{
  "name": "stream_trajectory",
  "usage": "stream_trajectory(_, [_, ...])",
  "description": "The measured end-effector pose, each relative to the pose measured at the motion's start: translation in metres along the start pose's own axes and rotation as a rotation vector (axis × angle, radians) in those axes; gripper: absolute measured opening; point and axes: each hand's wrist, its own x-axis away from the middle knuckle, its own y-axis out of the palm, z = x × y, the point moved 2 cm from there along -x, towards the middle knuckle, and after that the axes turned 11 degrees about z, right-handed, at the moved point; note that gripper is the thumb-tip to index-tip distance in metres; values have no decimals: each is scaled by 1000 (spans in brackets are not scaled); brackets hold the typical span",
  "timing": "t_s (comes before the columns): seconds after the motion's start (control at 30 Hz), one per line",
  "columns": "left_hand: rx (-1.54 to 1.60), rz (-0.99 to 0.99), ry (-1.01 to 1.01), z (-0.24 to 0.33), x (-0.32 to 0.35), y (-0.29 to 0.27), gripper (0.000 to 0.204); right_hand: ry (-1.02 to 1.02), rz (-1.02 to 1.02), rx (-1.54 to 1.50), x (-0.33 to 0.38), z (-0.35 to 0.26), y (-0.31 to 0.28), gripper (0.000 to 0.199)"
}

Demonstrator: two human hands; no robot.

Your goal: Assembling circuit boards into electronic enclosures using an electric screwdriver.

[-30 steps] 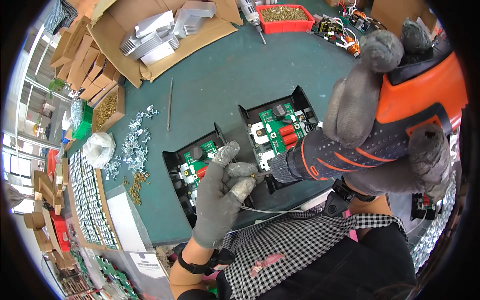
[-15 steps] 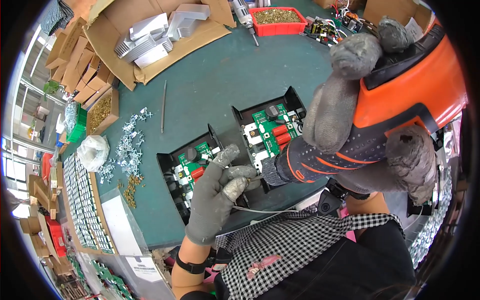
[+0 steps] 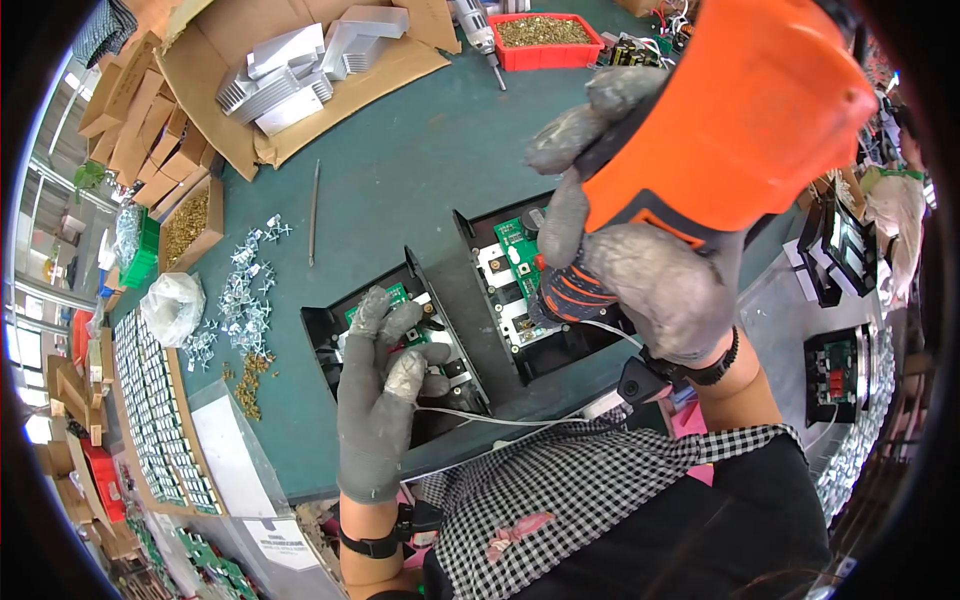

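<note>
Your right hand (image 3: 660,270) grips the orange power screwdriver (image 3: 740,110) over the right black housing (image 3: 545,300) while left-hand fingers (image 3: 385,330) pinch a small part inside the left housing (image 3: 400,340); fastening appears underway, and alignment comes next.

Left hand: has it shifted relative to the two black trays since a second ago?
Yes. The left hand has moved left, off the gap by the right black tray where it met the orange power screwdriver, onto the circuit board in the left black tray.
</note>
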Motion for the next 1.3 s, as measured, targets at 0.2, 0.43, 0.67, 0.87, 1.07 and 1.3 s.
stream_trajectory(0.2, [13,130,14,5,8,-4,73,74,23,129,1,10,-3,56])
stream_trajectory(0.43, [58,321,99,14,12,-36,73,246,72,19,-1,8,9,54])
stream_trajectory(0.67, [-16,562,179,15,10,-90,64,137,11,94,-3,16,22,52])
stream_trajectory(0.87, [-191,758,158,-16,-3,-178,50,108,81,195,3,20,43,57])
stream_trajectory(1.07, [-1215,746,307,-64,-26,-240,26,78,139,153,4,12,29,55])
stream_trajectory(1.3, [-1221,680,311,-92,-33,-202,20,152,193,113,1,4,34,50])
